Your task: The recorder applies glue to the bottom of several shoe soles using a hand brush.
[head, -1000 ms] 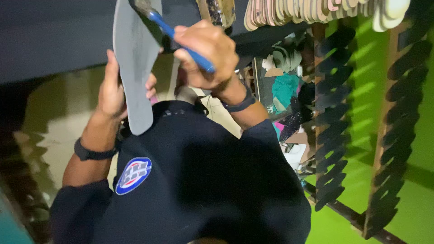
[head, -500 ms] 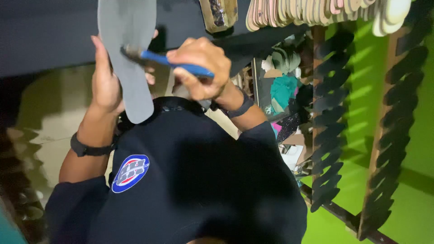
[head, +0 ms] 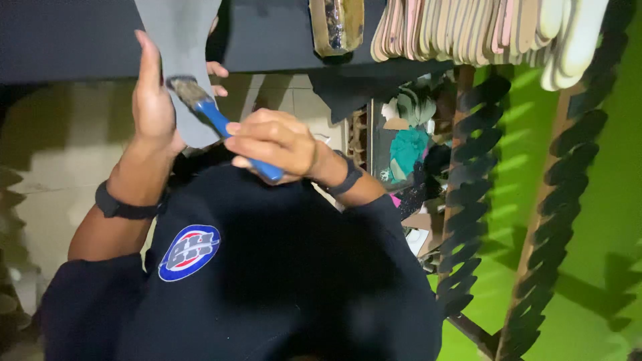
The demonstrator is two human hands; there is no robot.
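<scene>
While the view is turned about so that the person's dark shirt fills the lower half, the largest thing beyond it is the green wall [head: 602, 200] on the right, with two notched dark racks [head: 468, 200] leaning across it. Along the top edge runs a dark worktop [head: 67, 33], and at its right end a row of pale shoe soles [head: 481, 27] stands packed side by side. A grimy glue jar [head: 338, 23] sits at the worktop's edge, between the soles and the hands.

Smaller again, a grey insole [head: 177, 40] is held up below the worktop's edge. The left hand [head: 154, 100] is closed around its lower part, thumb along one side, fingertips showing past the other edge. The right hand [head: 274, 144] is clenched on the blue handle of a brush [head: 221, 124], whose bristles touch the insole's lower end.

Judging by this, coating is under way: the bristles sit near the heel end, and whether the rest of the grey face is already covered I cannot tell, as no wet sheen shows.
</scene>
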